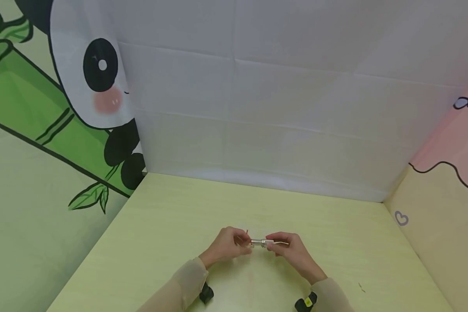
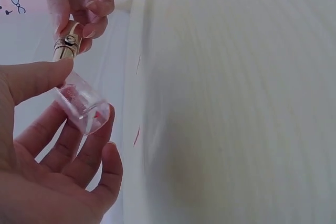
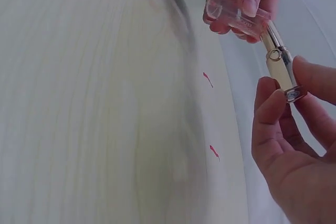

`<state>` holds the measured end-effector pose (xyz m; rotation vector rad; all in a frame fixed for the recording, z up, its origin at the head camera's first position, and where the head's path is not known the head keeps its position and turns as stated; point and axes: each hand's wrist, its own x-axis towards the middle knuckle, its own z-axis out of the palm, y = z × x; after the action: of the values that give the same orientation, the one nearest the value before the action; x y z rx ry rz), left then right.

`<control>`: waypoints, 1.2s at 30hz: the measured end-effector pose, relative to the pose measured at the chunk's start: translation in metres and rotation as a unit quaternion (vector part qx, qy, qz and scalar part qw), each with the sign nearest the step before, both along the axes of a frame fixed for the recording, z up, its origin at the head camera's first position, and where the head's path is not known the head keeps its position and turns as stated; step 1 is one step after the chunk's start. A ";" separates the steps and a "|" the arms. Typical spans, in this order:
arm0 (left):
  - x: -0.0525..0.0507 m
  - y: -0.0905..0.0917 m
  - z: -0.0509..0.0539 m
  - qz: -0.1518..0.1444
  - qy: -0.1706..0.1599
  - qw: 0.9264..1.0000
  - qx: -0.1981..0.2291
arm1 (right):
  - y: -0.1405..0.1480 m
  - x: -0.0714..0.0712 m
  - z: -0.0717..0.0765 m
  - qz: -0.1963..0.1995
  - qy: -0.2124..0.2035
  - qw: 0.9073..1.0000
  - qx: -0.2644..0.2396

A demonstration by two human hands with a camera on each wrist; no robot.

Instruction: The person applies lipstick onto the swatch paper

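Observation:
My left hand (image 1: 230, 243) and right hand (image 1: 292, 251) meet over the table, joined by a slim gold lipstick tube (image 3: 278, 66) with a clear cap (image 2: 84, 103) at one end. Thumb and fingers of the left hand pinch the clear cap; a little pink-red shows inside it. The right fingertips grip the gold tube at its base, near a small round ornament on its side. In both wrist views the cap and tube lie end to end. Whether the cap is fully seated on the tube, I cannot tell.
Below the hands spreads a pale yellow wood-grain table (image 1: 171, 216). Thin red streaks (image 3: 214, 152) show on a pale surface in the wrist views. A small dark mark (image 1: 361, 287) lies to the right. A white sheet (image 1: 257, 108) hangs behind; printed panels (image 1: 35, 173) flank both sides.

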<state>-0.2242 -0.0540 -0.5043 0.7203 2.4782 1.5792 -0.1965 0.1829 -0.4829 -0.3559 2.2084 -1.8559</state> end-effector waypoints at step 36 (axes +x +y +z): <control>0.025 0.002 0.048 -0.011 -0.008 0.997 0.073 | -0.014 0.003 -0.002 -0.013 -0.003 1.000 0.002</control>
<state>-0.1993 -0.0522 -0.4563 0.7467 2.3536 1.7663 -0.1932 0.1691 -0.4852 -0.3217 2.2223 -1.8643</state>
